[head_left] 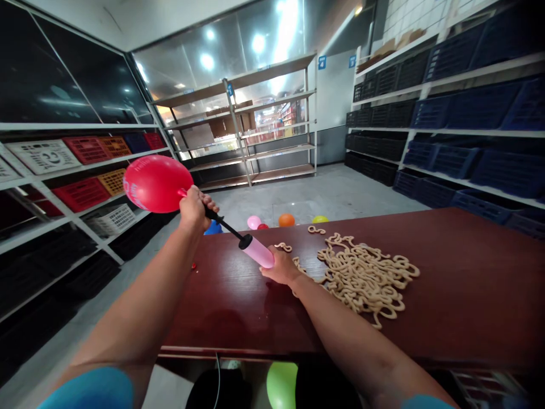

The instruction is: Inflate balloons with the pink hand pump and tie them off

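Left hand (198, 209) closed round the black end of a pink pump (256, 251) and the neck of a red balloon (158, 183), right hand (281, 266) wrapped on the pump's other end above a brown table (238, 307), red crates (82, 194) shelved leftward, navy crates (453, 161) shelved rightward, contents hidden

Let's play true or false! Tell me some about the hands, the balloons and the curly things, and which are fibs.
1. The left hand is at the narrow end of the red balloon. True.
2. The other hand is empty. False: the right hand holds a pink pump.
3. Tan curly pieces lie on the table. True.
4. All the balloons sit on the table. False: the orange balloon shows past the table's far edge.
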`<move>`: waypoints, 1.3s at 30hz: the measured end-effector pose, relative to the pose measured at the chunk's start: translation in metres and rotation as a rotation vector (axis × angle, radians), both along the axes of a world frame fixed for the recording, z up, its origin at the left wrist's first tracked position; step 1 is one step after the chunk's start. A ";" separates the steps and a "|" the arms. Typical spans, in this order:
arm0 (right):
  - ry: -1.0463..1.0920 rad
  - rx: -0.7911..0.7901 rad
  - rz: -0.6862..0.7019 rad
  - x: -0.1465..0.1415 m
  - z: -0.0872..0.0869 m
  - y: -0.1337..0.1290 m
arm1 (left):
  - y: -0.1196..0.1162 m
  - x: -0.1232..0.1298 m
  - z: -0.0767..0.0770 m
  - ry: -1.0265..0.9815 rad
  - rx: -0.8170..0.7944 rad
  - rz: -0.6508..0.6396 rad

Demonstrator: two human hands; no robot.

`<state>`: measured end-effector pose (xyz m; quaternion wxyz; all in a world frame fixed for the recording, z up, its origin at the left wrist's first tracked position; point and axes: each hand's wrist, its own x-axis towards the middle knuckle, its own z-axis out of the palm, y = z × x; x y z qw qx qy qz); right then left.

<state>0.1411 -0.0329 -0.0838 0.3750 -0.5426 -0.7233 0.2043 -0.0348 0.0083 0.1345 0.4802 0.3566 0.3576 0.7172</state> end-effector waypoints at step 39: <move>-0.011 0.082 0.028 0.001 0.008 -0.003 | -0.009 0.036 -0.066 -0.009 -0.070 -0.061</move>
